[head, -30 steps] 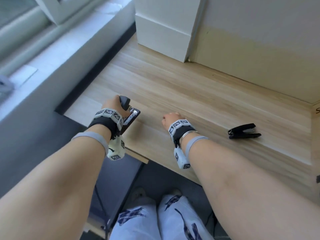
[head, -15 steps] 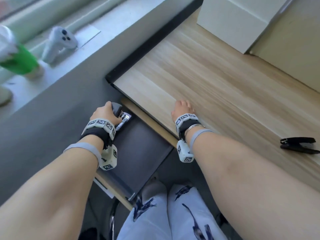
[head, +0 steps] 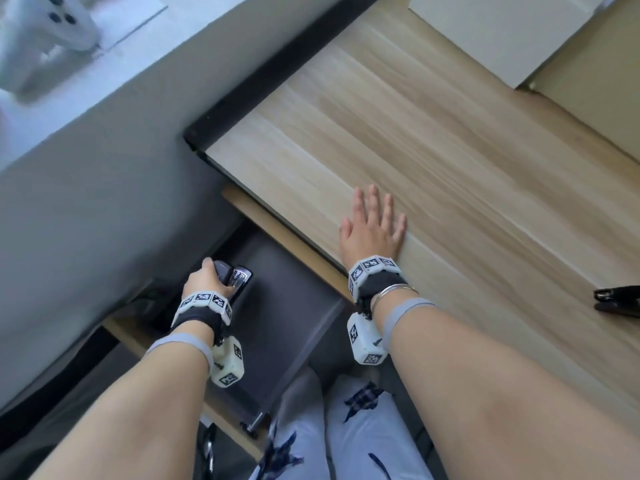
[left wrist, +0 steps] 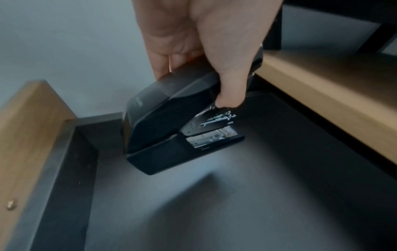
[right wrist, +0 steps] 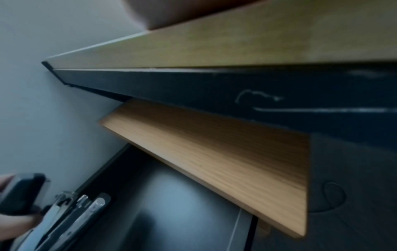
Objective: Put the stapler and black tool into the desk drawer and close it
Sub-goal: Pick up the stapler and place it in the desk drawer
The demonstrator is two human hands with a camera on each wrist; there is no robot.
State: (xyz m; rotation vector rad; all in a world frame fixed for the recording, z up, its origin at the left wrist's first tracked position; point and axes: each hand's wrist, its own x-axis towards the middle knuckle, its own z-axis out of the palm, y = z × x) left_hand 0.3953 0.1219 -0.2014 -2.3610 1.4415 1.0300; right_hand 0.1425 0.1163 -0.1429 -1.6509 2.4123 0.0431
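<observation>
My left hand [head: 207, 282] grips the black stapler [head: 233, 277] from above inside the pulled-out drawer [head: 294, 317], at its far left corner. In the left wrist view the thumb and fingers [left wrist: 229, 88] clamp the stapler [left wrist: 171, 127], whose base is at or just above the dark drawer floor [left wrist: 236, 203]. My right hand [head: 374, 225] lies flat with fingers spread on the wooden desk top [head: 433, 150] near its front edge. The black tool [head: 620, 301] lies on the desk at the far right edge of the head view.
A grey wall [head: 86, 202] runs close along the drawer's left side. A white box [head: 502, 32] stands at the back of the desk. A white controller [head: 59, 26] rests on the sill at top left. My knees [head: 346, 427] are below the drawer.
The left hand carried the stapler off the desk and down into the drawer. The right hand went from a fist at the desk edge to lying flat on the desk top.
</observation>
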